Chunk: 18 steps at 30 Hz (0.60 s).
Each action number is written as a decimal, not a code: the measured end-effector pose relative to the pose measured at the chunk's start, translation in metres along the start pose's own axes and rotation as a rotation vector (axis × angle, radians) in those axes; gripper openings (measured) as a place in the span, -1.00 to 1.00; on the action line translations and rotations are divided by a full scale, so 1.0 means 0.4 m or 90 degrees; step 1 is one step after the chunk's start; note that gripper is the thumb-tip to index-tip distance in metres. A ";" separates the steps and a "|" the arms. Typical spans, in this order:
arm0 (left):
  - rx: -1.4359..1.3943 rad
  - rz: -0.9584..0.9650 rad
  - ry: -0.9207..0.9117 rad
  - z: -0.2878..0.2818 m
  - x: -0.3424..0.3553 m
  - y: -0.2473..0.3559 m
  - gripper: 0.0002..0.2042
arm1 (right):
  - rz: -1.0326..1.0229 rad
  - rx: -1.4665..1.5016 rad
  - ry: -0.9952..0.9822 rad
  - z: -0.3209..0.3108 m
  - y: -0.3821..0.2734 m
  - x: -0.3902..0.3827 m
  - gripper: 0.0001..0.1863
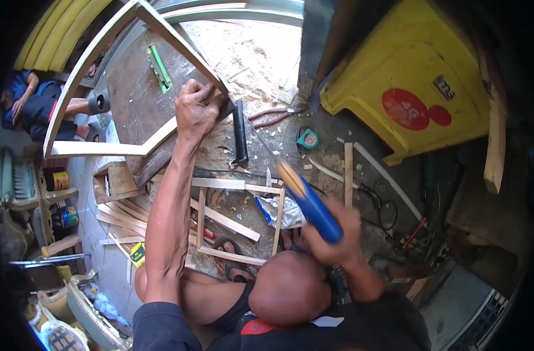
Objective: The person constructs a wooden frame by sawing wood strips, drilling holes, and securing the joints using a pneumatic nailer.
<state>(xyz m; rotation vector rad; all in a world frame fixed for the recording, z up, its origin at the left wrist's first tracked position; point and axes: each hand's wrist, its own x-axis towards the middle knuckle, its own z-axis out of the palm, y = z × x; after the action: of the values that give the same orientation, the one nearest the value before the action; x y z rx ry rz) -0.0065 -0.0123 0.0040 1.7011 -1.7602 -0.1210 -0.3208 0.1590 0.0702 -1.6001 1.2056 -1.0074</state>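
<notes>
My left hand (195, 108) is closed on a wooden frame (91, 58) near one of its corners, and tilts it above a dark board (132, 99). Beside that corner lies a black bar-shaped piece (239, 134). In my right hand (340, 234) is a handsaw with a blue and tan handle (316, 205). Its thin blade shows almost edge-on and runs toward the corner of the frame. Whether the blade touches the wood I cannot tell. Red-handled pliers (275, 115) and a teal tape measure (308, 138) lie just past the blade.
A smaller light wood frame (237, 255) and loose strips (226, 219) lie near my feet. At right stands a yellow plastic stool (419, 76). A green-handled tool (159, 67) lies on the dark board. Another person (39, 105) sits at far left. Sawdust covers the floor ahead.
</notes>
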 end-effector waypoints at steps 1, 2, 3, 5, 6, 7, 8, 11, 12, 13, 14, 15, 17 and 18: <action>-0.008 -0.002 -0.004 -0.005 0.004 -0.003 -0.70 | 0.003 -0.012 -0.013 0.022 -0.001 0.045 -0.81; 0.016 0.007 -0.012 -0.009 0.003 -0.003 -0.70 | 0.057 0.003 -0.025 0.038 0.006 0.068 -0.77; 0.010 0.003 -0.009 -0.014 -0.001 -0.005 -0.70 | 0.031 -0.016 -0.022 0.037 0.000 0.053 -0.77; 0.011 -0.006 0.006 -0.029 -0.003 -0.015 -0.71 | -0.033 -0.044 -0.024 0.024 -0.004 -0.009 -0.78; 0.002 -0.007 0.009 -0.034 -0.010 -0.024 -0.72 | -0.036 0.007 -0.003 0.019 0.002 -0.053 -0.78; 0.003 0.007 0.005 -0.027 -0.003 -0.015 -0.72 | -0.023 0.007 0.010 0.007 -0.007 -0.060 -0.80; 0.006 0.020 0.001 -0.020 0.002 -0.006 -0.72 | -0.010 0.008 0.023 -0.005 -0.022 -0.061 -0.81; -0.007 -0.019 -0.023 -0.010 -0.009 0.010 -0.73 | 0.021 -0.012 0.010 0.025 0.011 0.022 -0.86; 0.009 -0.003 -0.013 -0.015 0.000 0.002 -0.73 | 0.047 0.005 0.004 0.057 0.011 0.075 -0.86; 0.023 0.013 -0.002 -0.017 0.009 -0.003 -0.74 | 0.073 0.021 -0.001 0.075 0.013 0.102 -0.86; 0.025 0.031 0.000 -0.013 0.005 -0.006 -0.75 | -0.055 -0.055 0.015 0.067 0.021 0.069 -0.85; 0.048 0.041 0.006 -0.036 -0.003 -0.025 -0.76 | -0.046 -0.028 0.012 0.058 0.006 0.030 -0.84; 0.047 0.019 0.006 -0.036 -0.017 -0.013 -0.78 | 0.011 0.007 0.009 0.027 -0.017 -0.059 -0.84; 0.000 -0.013 0.009 -0.010 0.000 -0.002 -0.77 | -0.005 -0.023 0.010 0.003 -0.025 -0.054 -0.85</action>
<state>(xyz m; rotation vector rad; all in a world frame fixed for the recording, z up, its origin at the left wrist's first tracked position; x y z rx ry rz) -0.0037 -0.0109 0.0065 1.7172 -1.7328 -0.1177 -0.3211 0.1818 0.0773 -1.6289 1.2344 -1.0106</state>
